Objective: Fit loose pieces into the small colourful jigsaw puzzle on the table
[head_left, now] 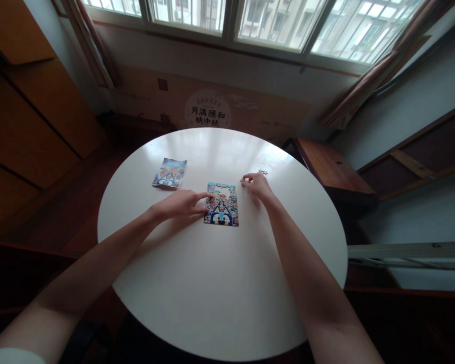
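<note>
A colourful jigsaw puzzle (222,205) lies flat on the white round table (212,288), with a blue dog-like face along its near edge. Near its far edge a pale gap shows where no pieces lie. My left hand (187,203) rests against the puzzle's left side, fingers stretched out and spread onto it. To the right of the puzzle, my right hand (257,185) pinches a small puzzle piece (242,180) just above the tabletop. Several loose puzzle pieces (263,172) lie just beyond that hand.
At the back left of the table lies a printed packet (170,173) with a matching picture. A wooden stool or bench (333,164) stands beyond the table on the right. Wooden cabinets (30,111) are at the left, and windows (231,25) line the far wall.
</note>
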`<state>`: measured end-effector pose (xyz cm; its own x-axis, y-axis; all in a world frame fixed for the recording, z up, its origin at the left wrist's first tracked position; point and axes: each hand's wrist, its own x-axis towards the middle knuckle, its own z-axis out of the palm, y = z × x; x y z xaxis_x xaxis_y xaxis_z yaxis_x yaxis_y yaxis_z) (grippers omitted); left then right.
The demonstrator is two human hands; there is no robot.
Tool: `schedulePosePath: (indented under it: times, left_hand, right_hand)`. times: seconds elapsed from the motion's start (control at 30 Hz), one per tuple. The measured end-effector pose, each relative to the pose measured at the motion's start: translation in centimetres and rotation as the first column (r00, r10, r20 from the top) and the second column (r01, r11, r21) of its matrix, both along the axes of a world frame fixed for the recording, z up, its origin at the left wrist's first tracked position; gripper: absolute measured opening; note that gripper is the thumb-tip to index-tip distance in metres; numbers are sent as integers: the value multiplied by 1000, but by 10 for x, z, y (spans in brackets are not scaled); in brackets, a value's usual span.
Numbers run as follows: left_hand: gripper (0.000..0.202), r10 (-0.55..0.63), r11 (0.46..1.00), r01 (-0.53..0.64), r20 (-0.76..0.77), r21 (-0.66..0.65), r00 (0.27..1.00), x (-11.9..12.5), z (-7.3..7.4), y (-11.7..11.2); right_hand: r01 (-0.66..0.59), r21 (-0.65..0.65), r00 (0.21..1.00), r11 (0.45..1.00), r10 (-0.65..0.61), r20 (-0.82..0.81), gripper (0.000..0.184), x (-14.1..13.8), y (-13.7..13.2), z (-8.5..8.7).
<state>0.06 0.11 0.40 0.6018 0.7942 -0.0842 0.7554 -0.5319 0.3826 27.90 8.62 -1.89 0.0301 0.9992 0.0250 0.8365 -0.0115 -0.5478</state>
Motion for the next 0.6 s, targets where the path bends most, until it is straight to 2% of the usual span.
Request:
schedulePosePath:
  times: [0.2,0.33,0.47,0.6]
  left_hand:
    - [57,-4,1000,4,6,9,1000,0,1,-1]
    - [56,-7,1000,6,15,12,1000,-2,-3,0]
    - [57,-10,1000,10,20,21,1000,-3,-6,2]
    - [58,-22,1000,21,23,19,999,-2,-6,2]
  right_hand:
    - [23,-47,1000,999,-23,1,15,-7,1,5]
    - [5,-110,998,994,-11,-57,19,-7,2,12]
    - [-35,46,983,998,43,-177,21,-8,-4,13]
    - [-90,115,881,989,133,-454,18,-17,-23,7]
